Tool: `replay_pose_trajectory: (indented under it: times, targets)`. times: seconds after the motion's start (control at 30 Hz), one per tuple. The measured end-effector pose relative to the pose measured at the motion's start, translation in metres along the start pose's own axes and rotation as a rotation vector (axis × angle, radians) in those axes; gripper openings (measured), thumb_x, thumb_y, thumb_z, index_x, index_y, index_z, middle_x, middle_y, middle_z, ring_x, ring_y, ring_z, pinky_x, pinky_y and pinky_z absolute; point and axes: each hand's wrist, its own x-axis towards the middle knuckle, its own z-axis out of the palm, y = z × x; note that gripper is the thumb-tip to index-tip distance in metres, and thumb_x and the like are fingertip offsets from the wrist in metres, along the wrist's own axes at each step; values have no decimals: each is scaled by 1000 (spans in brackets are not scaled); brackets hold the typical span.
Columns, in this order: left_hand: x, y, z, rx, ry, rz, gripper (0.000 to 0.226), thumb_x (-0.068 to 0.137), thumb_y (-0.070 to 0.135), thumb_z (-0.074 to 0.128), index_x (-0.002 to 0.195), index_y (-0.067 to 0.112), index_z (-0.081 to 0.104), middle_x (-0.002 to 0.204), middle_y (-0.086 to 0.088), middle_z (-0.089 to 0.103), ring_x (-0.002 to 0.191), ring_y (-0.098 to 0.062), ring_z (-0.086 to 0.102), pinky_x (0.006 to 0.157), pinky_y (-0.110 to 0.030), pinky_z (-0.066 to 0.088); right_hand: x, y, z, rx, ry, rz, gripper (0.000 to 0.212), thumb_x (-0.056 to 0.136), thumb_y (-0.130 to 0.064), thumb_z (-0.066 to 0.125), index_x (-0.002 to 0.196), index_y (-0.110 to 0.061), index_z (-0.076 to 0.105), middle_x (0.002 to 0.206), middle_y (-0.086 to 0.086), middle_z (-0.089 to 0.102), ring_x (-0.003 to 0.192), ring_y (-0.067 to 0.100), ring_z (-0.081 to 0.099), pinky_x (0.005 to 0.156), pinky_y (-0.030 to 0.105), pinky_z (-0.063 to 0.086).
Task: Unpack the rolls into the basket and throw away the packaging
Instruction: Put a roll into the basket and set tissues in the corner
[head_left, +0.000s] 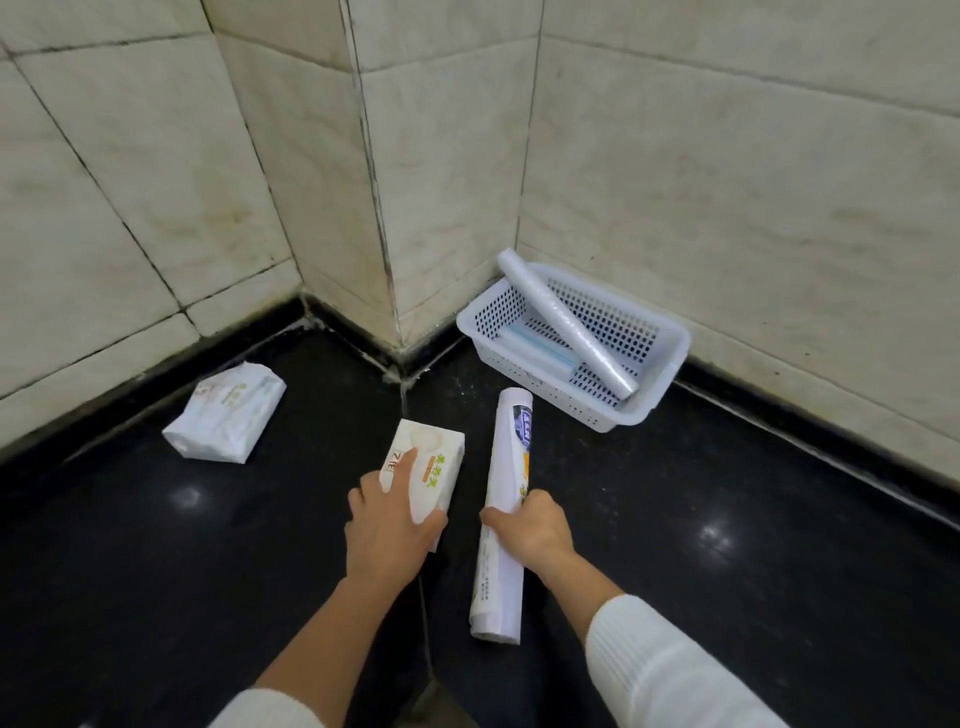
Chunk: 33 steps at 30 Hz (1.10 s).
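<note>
A white perforated basket (660, 374) stands on the black floor in the wall corner. Inside it a clear plastic roll (563, 325) leans across the rim, with a bluish roll (540, 349) lying beneath. My right hand (530, 530) grips a long wrapped roll (506, 467) in printed white packaging, which lies on the floor pointing toward the basket. My left hand (387, 530) is closed on a white tissue pack (431, 467) with green lettering, forefinger stretched along its top.
Another soft white tissue pack (226, 413) lies on the floor to the left, near the wall. Tiled walls form a jutting corner (395, 312) between it and the basket. Dark glossy floor (727, 519) spreads to the right.
</note>
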Motion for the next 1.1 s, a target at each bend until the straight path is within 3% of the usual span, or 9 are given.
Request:
replay_pose_trajectory:
  times: [0.3,0.5,0.6,0.73,0.87,1.1]
  targets:
    - [59,-51,-34,75,75,-113,83,77,52,60,145,38,15,134,-12,31,116,-33,33,90,-53,42,17,-24,33,-162,46,-46,66,75,-44,70,123,-6,45,125,14,57,109,31,61,75,31,46]
    - [98,-80,-60,95,116,-150,79,79,48,62,145,31,21,137,-17,31,122,-38,31,95,-56,40,25,-27,33,-186,-3,-24,71,78,-47,68,127,-8,37,129,14,53,111,30,59,83,38,53]
    - [105,-91,-67,171,141,-135,75,80,44,61,144,27,27,138,-19,35,123,-38,32,99,-54,40,26,-27,34,-191,-12,-30,70,78,-47,68,127,-8,36,128,13,53,110,29,59,80,37,52]
    - [96,-83,-61,196,156,-145,74,83,38,60,146,21,25,148,-22,23,135,-40,20,111,-55,26,21,-22,31,-182,-6,-69,72,77,-50,70,126,-8,37,128,12,50,111,28,57,78,35,48]
    - [65,-41,-37,64,175,-10,69,85,30,60,144,17,28,153,-20,17,140,-38,15,114,-53,20,13,-15,16,-90,6,-130,72,78,-53,68,127,-7,41,128,11,49,109,26,57,81,36,51]
    - [-41,76,43,-134,-13,360,52,89,26,54,138,17,39,153,-12,25,140,-26,18,116,-41,23,-31,83,-66,-79,227,-82,60,87,-39,62,134,-8,42,134,11,48,112,27,58,92,35,49]
